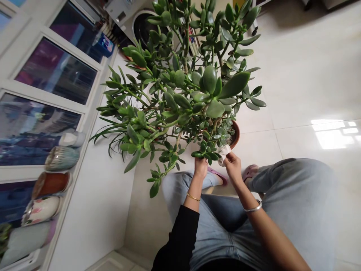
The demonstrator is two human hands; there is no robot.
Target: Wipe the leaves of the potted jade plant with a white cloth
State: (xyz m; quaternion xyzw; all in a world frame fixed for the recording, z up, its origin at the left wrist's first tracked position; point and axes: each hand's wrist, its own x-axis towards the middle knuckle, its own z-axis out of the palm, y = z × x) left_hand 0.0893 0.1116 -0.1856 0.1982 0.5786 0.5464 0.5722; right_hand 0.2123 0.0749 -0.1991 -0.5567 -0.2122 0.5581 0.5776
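While my left hand closes around a low jade sprig lying nine-to-three, my right hand pinches a white cloth at its eleven o'clock, beside the sprig's tip, nearer the terracotta pot.

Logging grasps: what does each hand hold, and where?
Left hand grips a plant branch at its leafy tip; right hand pinches a white cloth by its edge.
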